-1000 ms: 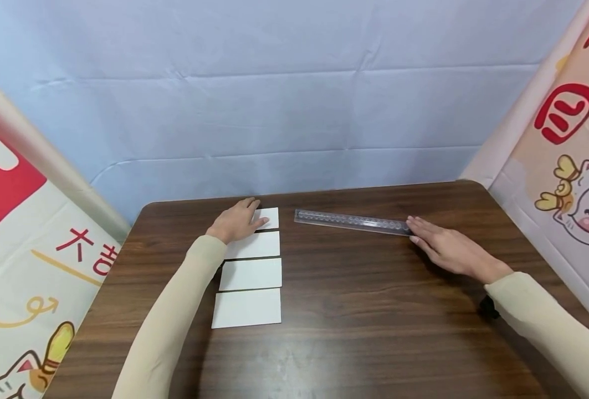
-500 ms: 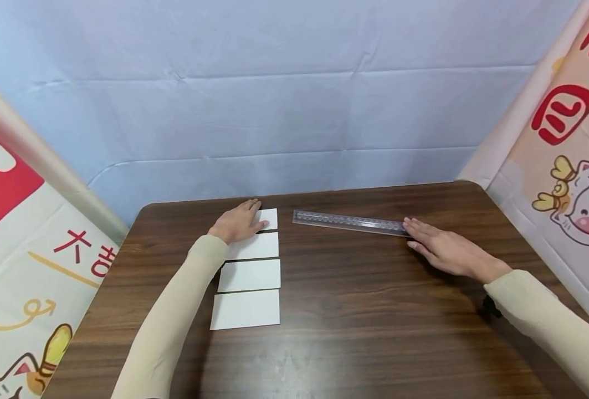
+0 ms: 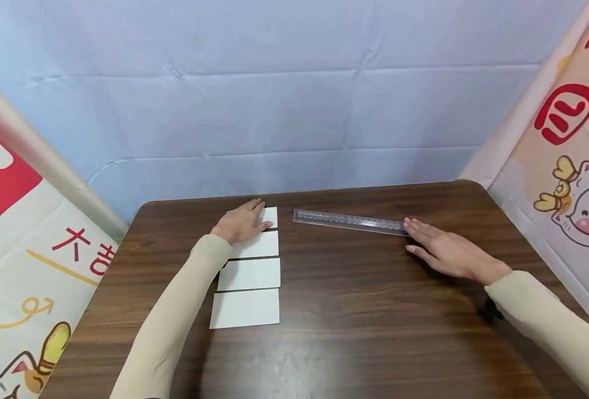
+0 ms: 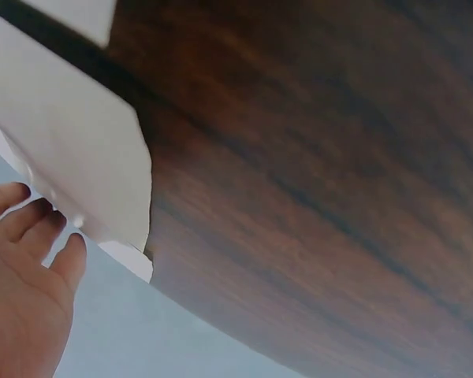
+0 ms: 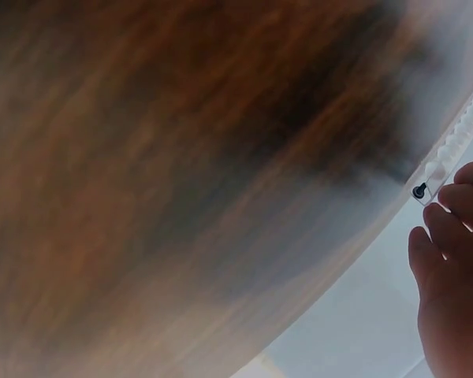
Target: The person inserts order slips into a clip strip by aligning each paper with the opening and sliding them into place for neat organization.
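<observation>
In the head view, the pale-sleeved left arm is stretched up from the lower left towards the centre. The left hand is held palm down, its fingers pointed to the upper right, its thumb parted from them. The pale-sleeved right arm is extended in from the lower right. The right hand is turned palm down, its straight fingers aimed at the upper left, the thumb spread below
</observation>
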The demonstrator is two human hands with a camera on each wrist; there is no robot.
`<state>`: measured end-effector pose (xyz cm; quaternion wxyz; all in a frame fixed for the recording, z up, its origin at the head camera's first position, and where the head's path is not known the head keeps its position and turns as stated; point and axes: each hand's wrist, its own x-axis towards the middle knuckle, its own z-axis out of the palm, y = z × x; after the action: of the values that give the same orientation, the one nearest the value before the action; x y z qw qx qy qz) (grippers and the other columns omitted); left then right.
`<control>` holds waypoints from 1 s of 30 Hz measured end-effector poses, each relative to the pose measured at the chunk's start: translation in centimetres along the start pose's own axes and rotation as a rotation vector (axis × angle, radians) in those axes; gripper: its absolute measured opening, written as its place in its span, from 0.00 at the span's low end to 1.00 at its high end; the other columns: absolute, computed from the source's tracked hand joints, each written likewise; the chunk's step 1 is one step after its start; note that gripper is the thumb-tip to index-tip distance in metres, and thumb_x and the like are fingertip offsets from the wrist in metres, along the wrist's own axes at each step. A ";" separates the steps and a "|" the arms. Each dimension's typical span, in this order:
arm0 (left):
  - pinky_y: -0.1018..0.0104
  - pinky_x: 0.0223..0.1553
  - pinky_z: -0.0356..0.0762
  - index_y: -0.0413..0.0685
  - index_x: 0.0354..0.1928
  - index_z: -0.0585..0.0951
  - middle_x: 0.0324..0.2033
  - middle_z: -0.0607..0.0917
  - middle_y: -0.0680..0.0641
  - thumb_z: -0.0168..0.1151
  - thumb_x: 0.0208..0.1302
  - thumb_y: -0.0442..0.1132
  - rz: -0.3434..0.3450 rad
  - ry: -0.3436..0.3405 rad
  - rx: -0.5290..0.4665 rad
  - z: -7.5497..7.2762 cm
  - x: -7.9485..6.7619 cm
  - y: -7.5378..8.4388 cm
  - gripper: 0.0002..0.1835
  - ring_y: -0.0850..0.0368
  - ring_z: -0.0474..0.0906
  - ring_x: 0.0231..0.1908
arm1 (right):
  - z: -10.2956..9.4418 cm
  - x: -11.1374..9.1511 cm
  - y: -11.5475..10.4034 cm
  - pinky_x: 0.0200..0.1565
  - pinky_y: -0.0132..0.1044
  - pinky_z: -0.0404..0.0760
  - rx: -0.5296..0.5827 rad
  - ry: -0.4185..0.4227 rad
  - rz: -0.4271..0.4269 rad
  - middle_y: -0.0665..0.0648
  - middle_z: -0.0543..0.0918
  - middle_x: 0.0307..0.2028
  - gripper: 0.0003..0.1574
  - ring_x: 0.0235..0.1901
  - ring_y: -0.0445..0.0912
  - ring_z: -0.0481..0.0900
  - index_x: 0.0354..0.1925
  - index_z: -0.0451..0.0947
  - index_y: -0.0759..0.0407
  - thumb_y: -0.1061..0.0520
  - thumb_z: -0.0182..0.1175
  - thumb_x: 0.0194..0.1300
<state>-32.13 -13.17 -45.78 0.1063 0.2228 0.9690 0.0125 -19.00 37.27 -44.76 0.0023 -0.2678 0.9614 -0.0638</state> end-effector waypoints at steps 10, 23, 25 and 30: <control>0.40 0.79 0.65 0.50 0.85 0.52 0.85 0.50 0.44 0.41 0.81 0.68 0.005 -0.016 -0.003 0.0 0.0 -0.1 0.43 0.45 0.52 0.84 | -0.2 -0.1 0.1 0.75 0.64 0.67 0.012 -0.039 0.041 0.69 0.58 0.81 0.45 0.80 0.65 0.59 0.81 0.57 0.65 0.38 0.52 0.82; 0.38 0.79 0.65 0.49 0.85 0.52 0.85 0.50 0.44 0.42 0.81 0.67 0.004 -0.020 -0.013 0.2 -0.1 -0.2 0.43 0.45 0.52 0.84 | 0.2 0.2 0.0 0.76 0.64 0.68 -0.020 -0.029 0.024 0.69 0.60 0.80 0.47 0.80 0.65 0.61 0.79 0.60 0.67 0.37 0.54 0.81; 0.37 0.79 0.65 0.48 0.85 0.52 0.85 0.50 0.44 0.42 0.81 0.67 0.004 -0.019 -0.017 0.2 -0.1 -0.2 0.43 0.44 0.52 0.84 | 0.2 0.2 0.0 0.76 0.64 0.68 -0.018 -0.032 0.027 0.69 0.60 0.81 0.47 0.80 0.65 0.61 0.79 0.59 0.67 0.36 0.54 0.81; 0.37 0.78 0.66 0.48 0.84 0.54 0.85 0.52 0.45 0.44 0.81 0.66 0.014 -0.003 -0.043 0.2 0.0 -0.4 0.42 0.46 0.52 0.84 | 0.2 0.2 0.0 0.76 0.64 0.67 -0.002 -0.045 0.038 0.69 0.58 0.81 0.48 0.80 0.65 0.59 0.80 0.58 0.67 0.36 0.53 0.81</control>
<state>-32.29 -13.56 -45.96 0.1127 0.2272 0.9667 0.0338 -19.20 37.10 -44.94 0.0249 -0.2511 0.9660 -0.0570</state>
